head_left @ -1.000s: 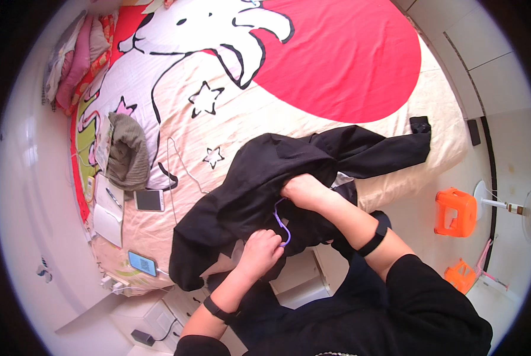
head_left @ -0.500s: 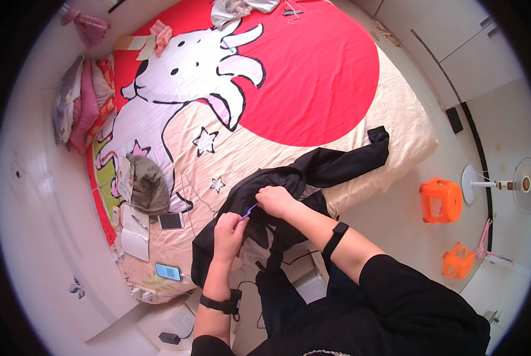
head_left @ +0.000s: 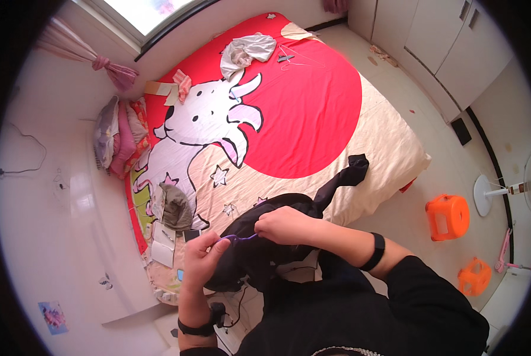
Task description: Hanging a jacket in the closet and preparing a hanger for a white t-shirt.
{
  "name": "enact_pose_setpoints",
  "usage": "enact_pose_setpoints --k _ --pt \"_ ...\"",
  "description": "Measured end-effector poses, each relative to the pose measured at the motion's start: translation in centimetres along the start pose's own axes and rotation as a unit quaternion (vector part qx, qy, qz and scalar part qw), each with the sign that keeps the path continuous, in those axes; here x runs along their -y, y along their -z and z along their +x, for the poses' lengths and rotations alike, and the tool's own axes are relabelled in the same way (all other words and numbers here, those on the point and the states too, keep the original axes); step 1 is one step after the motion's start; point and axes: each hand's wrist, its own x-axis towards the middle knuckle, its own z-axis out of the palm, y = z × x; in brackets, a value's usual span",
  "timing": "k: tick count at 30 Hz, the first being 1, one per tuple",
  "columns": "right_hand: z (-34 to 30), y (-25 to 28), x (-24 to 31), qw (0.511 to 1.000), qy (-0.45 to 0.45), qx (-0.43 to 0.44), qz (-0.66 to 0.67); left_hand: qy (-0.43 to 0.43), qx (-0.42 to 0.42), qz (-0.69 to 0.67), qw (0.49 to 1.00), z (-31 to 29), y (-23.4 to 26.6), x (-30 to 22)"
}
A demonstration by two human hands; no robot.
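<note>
A thin purple clothes hanger [head_left: 239, 238] stretches between my two hands, its ends hidden by my fingers and the cloth. My left hand [head_left: 201, 256] is closed on its left part, the thumb lying along it. The right part is pinched in my right hand [head_left: 284, 226], whose fingers point down. Beneath both hands a black long-sleeved garment [head_left: 241, 261] hangs over the near edge of the bed. One sleeve [head_left: 353, 171] reaches out to the right across the beige sheet. Whether my fingers also grip the black cloth cannot be made out.
The bed [head_left: 313, 118] fills the middle, with a grey-green cloth [head_left: 175, 207], an open notebook [head_left: 163, 246] and a partly covered phone [head_left: 191, 235] at its left. A white cloth [head_left: 247, 52] lies far back. Orange stools [head_left: 447, 217] and a fan [head_left: 485, 196] stand on the right.
My view has tilted up, bringing the window in. Both hands have come closer with the hanger, more of which shows between them. The garment is drawn nearer and its sleeve has shifted left.
</note>
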Motion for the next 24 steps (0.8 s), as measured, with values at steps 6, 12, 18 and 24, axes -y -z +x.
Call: enact_pose_setpoints --k 6,12,18,24 --pt "-8.5 13.6 6.3 0.946 0.139 -0.262 0.131 -0.108 0.054 -0.027 0.992 -1.6 -1.1 -17.1" --pt "-19.6 21.8 6.1 0.959 0.036 -0.275 0.063 -0.217 0.140 0.012 0.966 -2.7 -2.8 -26.4" --pt "-30.9 23.3 10.1 0.939 -0.049 -0.341 0.002 -0.323 0.242 -0.081 0.911 -4.6 -6.9 -33.3" --pt "-38.7 20.9 14.0 0.823 -0.239 -0.492 -0.152 -0.343 0.399 -0.078 0.847 -6.5 -11.0 -39.2"
